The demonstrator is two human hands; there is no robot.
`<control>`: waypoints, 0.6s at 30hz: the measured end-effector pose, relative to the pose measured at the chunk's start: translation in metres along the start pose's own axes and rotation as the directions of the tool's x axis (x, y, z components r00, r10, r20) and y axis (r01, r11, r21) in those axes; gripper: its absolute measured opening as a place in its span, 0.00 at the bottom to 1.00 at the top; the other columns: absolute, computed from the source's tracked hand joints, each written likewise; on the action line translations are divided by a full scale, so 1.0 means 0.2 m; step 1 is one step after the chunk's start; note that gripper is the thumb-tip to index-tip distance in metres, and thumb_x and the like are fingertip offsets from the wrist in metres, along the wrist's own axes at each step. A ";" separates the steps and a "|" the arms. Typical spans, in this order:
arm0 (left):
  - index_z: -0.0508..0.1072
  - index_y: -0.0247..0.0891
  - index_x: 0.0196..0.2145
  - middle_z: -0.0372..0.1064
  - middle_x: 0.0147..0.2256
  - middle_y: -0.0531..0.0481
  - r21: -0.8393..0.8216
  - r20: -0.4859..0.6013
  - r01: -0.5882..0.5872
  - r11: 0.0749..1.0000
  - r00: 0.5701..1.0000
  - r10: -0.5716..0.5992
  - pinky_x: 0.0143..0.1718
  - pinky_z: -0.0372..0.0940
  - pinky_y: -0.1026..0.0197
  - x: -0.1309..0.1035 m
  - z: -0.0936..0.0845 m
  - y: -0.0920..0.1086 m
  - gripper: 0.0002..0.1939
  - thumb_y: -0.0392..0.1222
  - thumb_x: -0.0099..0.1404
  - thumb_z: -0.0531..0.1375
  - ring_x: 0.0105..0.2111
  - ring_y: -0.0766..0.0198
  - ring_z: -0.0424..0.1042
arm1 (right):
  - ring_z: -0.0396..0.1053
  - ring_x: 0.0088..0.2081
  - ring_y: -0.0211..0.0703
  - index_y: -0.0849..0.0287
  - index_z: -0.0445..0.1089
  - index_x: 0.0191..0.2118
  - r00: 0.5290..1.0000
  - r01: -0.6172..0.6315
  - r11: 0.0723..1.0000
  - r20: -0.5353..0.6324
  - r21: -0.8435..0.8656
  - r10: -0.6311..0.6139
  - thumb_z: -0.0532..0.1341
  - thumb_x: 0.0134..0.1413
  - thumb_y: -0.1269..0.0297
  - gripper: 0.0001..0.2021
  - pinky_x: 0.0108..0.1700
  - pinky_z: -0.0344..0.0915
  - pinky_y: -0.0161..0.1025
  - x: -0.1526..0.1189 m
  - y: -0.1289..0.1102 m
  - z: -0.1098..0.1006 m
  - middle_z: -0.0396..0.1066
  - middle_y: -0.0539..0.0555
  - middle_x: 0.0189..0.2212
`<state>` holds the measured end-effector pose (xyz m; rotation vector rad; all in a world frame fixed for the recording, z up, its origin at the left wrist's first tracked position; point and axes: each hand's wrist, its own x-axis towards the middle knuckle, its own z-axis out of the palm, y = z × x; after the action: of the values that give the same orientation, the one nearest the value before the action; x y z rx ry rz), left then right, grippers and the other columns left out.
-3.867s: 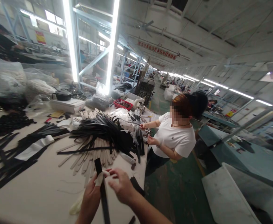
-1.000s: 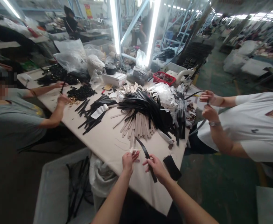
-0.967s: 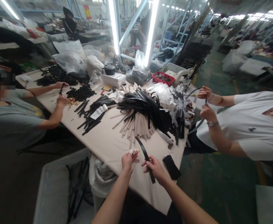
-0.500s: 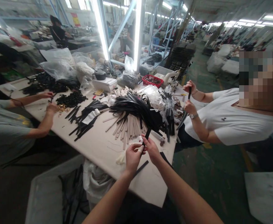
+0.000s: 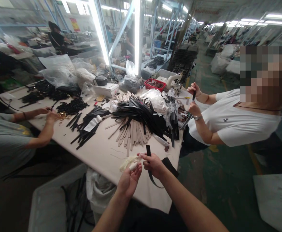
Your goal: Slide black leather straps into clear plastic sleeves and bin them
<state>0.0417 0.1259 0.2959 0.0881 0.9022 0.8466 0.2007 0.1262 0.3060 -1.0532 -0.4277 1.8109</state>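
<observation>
Over the near corner of the table, a black strap is pretty much clamped in the right hand, its tail curled below. The left hand is held just beside it, palm up, fingers loosely apart. Past them, black strips are heaped over beige strips, with a red basket set farther back.
</observation>
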 end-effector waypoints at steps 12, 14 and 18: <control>0.81 0.33 0.29 0.77 0.28 0.42 0.680 0.224 -0.218 0.700 0.971 0.085 0.31 0.67 0.62 0.05 0.01 0.11 0.11 0.45 0.54 0.69 0.27 0.60 0.73 | 0.63 0.21 0.36 0.63 0.77 0.30 0.958 0.186 0.837 -0.093 -0.514 -0.270 0.68 0.49 0.54 0.14 0.25 0.59 0.34 0.10 -0.03 0.05 0.69 0.50 0.20; 0.81 0.33 0.27 0.75 0.24 0.43 0.735 0.245 -0.214 0.643 0.969 0.042 0.27 0.63 0.64 0.06 0.01 0.14 0.08 0.42 0.53 0.69 0.23 0.62 0.70 | 0.65 0.22 0.37 0.62 0.77 0.34 0.943 0.222 0.798 -0.083 -0.560 -0.321 0.68 0.48 0.57 0.12 0.27 0.61 0.34 0.13 -0.06 0.06 0.68 0.48 0.19; 0.83 0.32 0.30 0.73 0.21 0.44 0.730 0.256 -0.163 0.664 0.966 -0.045 0.27 0.63 0.64 0.04 0.02 0.17 0.08 0.40 0.54 0.68 0.22 0.63 0.68 | 0.62 0.22 0.35 0.61 0.75 0.31 0.933 0.268 0.760 -0.037 -0.592 -0.357 0.69 0.47 0.57 0.11 0.26 0.58 0.33 0.17 -0.12 0.07 0.65 0.46 0.19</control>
<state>0.0263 0.1560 0.3071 0.9455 0.9569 0.4503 0.1970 0.1698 0.3149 -1.4183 -1.0500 1.3048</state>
